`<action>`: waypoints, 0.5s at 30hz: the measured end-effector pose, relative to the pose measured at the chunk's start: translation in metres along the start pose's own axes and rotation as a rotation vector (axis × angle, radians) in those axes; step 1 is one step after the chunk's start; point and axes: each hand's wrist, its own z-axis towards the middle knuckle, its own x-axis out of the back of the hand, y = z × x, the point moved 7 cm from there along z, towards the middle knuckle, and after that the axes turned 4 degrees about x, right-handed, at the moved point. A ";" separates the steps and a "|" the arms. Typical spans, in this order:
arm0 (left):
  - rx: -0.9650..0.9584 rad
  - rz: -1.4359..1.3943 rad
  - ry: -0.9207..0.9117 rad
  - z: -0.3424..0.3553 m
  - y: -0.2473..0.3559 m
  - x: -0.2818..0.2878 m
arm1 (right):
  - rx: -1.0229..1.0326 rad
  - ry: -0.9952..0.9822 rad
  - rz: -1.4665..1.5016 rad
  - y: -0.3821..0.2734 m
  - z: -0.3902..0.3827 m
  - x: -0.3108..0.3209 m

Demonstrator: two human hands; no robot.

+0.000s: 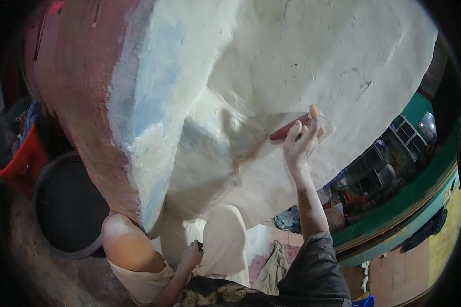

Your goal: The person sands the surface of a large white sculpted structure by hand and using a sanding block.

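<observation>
My right hand [301,140] reaches up the large lumpy white sculpted surface [328,61], fingers curved over a flat reddish-brown tool [284,130] that lies against it. To the left, the form carries pale blue [148,77] and dusty red paint [87,61]. My left hand [192,256] is low, between my bent knees, closed on a small dark object [198,247] too small to name. My bare left knee [125,240] sits close to the form's lower edge.
A large black basin [66,215] and a red bucket [18,163] stand at the left. A crumpled cloth [269,271] lies below the form. At the right are a curved green edge [394,210], cluttered dark items [374,169] and part of a blue container [363,302].
</observation>
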 end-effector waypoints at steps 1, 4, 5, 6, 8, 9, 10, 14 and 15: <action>0.006 -0.009 -0.005 -0.005 0.003 0.007 | -0.031 -0.010 0.032 0.003 0.001 0.004; 0.004 -0.010 0.009 -0.003 -0.002 0.006 | -0.067 -0.068 0.057 -0.002 -0.011 0.002; -0.007 0.002 0.003 -0.004 0.000 0.005 | -0.077 -0.100 0.040 0.001 -0.021 -0.001; -0.056 -0.014 -0.003 -0.004 0.004 0.007 | 0.020 -0.029 -0.033 0.002 -0.040 -0.008; -0.075 -0.041 0.011 0.003 -0.001 -0.001 | 0.162 -0.047 -0.142 -0.016 -0.081 -0.027; -0.081 -0.055 0.017 0.003 -0.004 -0.005 | 0.154 -0.279 -0.112 -0.026 -0.114 -0.050; -0.078 -0.045 -0.007 0.000 -0.005 -0.009 | 0.146 -0.506 -0.074 -0.036 -0.147 -0.067; -0.004 0.062 -0.046 -0.002 -0.010 -0.004 | 0.191 -0.321 0.109 -0.057 -0.141 -0.052; 0.038 0.099 -0.051 -0.002 -0.016 -0.004 | 0.195 -0.186 0.053 -0.051 -0.126 -0.046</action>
